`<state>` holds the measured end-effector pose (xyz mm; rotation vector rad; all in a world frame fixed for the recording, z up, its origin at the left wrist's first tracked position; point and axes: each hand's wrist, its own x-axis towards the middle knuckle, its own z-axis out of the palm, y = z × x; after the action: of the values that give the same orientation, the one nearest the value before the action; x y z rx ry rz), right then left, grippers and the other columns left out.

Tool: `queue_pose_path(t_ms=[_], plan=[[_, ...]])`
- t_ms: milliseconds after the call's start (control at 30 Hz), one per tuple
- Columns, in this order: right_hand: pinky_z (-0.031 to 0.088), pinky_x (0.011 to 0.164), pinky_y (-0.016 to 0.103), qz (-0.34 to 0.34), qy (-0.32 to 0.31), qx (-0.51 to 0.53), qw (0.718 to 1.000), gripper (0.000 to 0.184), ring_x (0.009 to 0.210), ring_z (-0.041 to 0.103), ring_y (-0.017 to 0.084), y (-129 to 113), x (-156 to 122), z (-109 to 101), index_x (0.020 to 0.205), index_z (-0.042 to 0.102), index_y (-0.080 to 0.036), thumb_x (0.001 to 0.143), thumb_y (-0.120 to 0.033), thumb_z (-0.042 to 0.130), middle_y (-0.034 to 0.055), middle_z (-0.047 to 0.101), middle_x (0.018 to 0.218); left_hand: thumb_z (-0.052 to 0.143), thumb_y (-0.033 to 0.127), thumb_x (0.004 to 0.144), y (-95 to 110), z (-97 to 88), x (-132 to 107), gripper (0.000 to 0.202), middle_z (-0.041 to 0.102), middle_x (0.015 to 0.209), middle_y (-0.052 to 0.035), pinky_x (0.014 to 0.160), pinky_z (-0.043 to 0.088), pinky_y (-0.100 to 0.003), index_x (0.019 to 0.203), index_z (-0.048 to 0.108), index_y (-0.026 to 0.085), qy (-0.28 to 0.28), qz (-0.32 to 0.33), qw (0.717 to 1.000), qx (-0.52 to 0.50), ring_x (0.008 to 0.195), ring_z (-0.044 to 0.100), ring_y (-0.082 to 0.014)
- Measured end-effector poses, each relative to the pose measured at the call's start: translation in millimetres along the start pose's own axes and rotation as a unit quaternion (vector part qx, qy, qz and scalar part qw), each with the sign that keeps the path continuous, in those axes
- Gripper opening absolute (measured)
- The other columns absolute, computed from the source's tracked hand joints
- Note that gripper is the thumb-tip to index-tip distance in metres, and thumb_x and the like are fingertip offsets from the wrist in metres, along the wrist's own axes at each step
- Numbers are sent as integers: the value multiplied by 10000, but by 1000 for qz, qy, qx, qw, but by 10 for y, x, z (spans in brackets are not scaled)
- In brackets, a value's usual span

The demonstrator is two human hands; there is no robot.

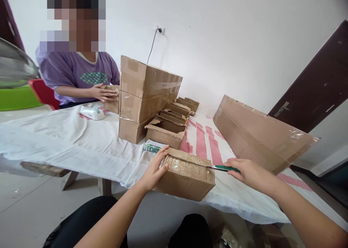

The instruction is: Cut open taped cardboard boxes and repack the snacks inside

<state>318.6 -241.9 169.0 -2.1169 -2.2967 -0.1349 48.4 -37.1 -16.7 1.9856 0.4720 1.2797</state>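
A taped cardboard box (187, 177) lies at the near edge of the table. My left hand (155, 169) presses against its left end, fingers wrapped over the top corner. In my right hand (250, 172) is a green-handled utility knife (224, 168), fingers closed on its handle. The blade lies along the box's top seam at the right side.
Three sealed boxes (145, 95) are stacked mid-table, with a row of opened boxes (170, 126) beside them. A large flattened carton (258, 133) leans at right. A small green-white packet (152, 146) lies near my box. Across the table a person in a purple shirt holds a box (112, 97); a white tape dispenser (91, 112) sits nearby.
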Motion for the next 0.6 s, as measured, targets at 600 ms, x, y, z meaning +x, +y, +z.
queue_pose_path(t_ms=[600], plan=[[530, 887, 416, 187, 110, 112, 970, 395, 1052, 651, 261, 1226, -546, 790, 1193, 629, -218, 914, -419, 437, 74, 692, 1178, 438, 479, 895, -34, 79, 7, 431, 390, 1503, -120, 1151, 272, -519, 1213, 542, 208, 3, -26, 998, -57, 1395, 340, -312]])
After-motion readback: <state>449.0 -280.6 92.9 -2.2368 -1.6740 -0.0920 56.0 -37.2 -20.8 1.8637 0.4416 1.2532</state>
